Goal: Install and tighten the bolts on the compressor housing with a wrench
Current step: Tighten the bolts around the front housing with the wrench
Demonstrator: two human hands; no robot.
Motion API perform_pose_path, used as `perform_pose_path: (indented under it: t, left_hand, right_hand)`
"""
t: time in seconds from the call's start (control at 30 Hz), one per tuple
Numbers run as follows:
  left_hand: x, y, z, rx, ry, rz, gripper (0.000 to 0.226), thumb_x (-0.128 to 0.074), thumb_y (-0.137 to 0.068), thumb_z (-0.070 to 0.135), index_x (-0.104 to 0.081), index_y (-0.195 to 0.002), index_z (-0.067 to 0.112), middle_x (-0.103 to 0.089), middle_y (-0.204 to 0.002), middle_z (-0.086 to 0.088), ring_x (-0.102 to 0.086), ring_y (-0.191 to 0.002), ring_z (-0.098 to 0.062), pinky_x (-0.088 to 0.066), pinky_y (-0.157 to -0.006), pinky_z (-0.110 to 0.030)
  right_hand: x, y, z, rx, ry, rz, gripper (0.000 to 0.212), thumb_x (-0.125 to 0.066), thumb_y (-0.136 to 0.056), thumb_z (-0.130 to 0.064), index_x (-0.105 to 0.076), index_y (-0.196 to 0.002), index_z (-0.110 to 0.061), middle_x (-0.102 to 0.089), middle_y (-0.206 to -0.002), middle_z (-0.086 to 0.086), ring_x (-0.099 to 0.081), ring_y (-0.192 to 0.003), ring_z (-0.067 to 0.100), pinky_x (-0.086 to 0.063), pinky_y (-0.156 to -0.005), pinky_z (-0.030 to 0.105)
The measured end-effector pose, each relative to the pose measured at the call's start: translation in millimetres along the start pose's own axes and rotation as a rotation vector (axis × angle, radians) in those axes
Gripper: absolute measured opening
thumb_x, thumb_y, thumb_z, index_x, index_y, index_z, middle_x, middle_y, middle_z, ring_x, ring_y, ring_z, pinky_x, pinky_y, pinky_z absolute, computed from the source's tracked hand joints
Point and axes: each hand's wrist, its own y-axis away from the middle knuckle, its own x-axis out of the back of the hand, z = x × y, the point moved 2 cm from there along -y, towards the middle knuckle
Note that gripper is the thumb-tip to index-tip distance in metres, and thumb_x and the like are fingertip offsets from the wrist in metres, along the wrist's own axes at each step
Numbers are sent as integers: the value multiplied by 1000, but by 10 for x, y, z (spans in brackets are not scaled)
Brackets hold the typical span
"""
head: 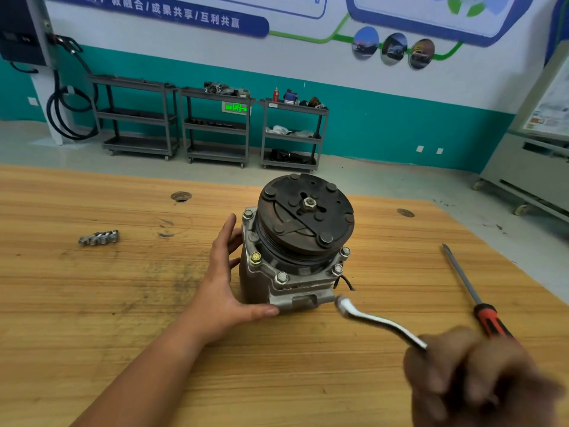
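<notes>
**Wrench Raised, Housing Braced for Tightening**

Standing upright near the middle of the wooden workbench [123, 303], clutch plate [306, 214] tilted toward the camera: the compressor housing [261, 285]. Steadied from its left side by the left hand [228, 291], fingers straight against the casing, thumb laid flat along the foot, gripping nothing. Clenched in the right hand [468, 374], blurred at the lower right edge: the wrench [378, 323], ring end [341, 303] hovering just beside the housing's near corner, touching no bolt. Already seated around the front flange, heads up: several flange bolts [281, 277]; impossible to tell from here how tight. Lying well apart at the far left of the bench: a small cluster of loose bolts [99, 237]. Resting to the right, untouched: a red-handled screwdriver [480, 306].

Judged as the tightening step, between bolts or just ahead of the first. Called for next, most likely: lowering the ring end squarely over a bolt head, probably one of the nearest at the front, seating it fully before any pull, and pressing the left palm firm against the turning force. Loose bolts probably yet to be fetched and started by hand.
</notes>
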Motion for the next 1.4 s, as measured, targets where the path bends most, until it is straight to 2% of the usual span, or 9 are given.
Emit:
perform_pose_path:
  t: [0.07,0.23,0.4,0.5,0.7,0.83,1.0,1.2,1.4]
  left_hand:
    - [-2,3,8,0,3,-1,128,-77,-35,80,6,-132,72,-17,-145,29,-24,-128,23,-24,-98,3]
    - [1,3,0,0,-7,-3,127,-76,-34,81,5,-132,73,-17,-140,34,-24,-124,28,-24,-95,5]
    - [3,0,-13,-3,-12,-11,127,-76,-35,82,4,-133,72,-16,-143,30,-24,-124,28,-24,-96,5]
    - [7,-1,-14,-2,-23,-11,127,-75,-35,83,4,-133,71,-15,-143,32,-23,-123,29,-23,-95,6]
    - [6,-2,-17,0,-10,-12,125,-74,-34,84,3,-133,72,-15,-146,28,-23,-126,26,-24,-97,4]
    - [0,-4,-6,-8,-14,-14,124,-74,-35,84,3,-132,73,-15,-144,29,-22,-126,27,-24,-97,5]
    - [2,1,-9,-1,-9,-9,124,-75,-34,83,2,-132,74,-16,-144,29,-23,-124,28,-24,-95,6]
    - [-1,-1,-19,5,4,-11,125,-76,-33,83,1,-132,73,-18,-147,26,-24,-127,25,-25,-97,4]
    - [-6,11,-13,3,3,-6,126,-76,-34,82,0,-133,73,-17,-145,28,-22,-127,25,-24,-97,4]
  right_hand:
    - [174,-147,-76,-116,-525,188,30,-31,-102,-6,-46,-79,7,-34,-70,21,-28,-50,19,-17,-48,30]
    - [567,-327,123,-436,-242,494,50,-71,-76,-40,-33,-53,-17,-27,-58,1,-29,-52,12,-26,-48,25]
    - [755,-342,312,-519,-535,463,49,-57,-84,-50,-34,-55,-18,-29,-55,-1,-27,-54,12,-26,-45,23]
    - [845,-450,393,-624,-373,535,52,-56,-78,-59,-29,-49,-24,-24,-49,-7,-21,-45,5,-24,-34,15]
    - [956,-747,528,-716,-350,238,53,-69,-76,-44,-31,-48,-22,-24,-43,-4,-22,-42,13,-22,-37,16]
    - [1001,-769,632,-720,-440,115,46,-62,-83,-37,-34,-51,-21,-28,-45,-3,-25,-43,15,-21,-39,17]
    - [1044,-688,630,-693,-582,157,42,-59,-86,-26,-35,-53,-18,-25,-45,-2,-26,-47,15,-11,-42,17]
    - [706,-402,418,-491,-74,474,53,-69,-65,-48,-24,-47,-25,-17,-44,-8,-14,-42,10,-14,-40,17]
    - [31,131,540,-104,253,699,45,-69,-72,-43,-32,-52,-25,-27,-52,-5,-32,-48,7,-31,-44,19]
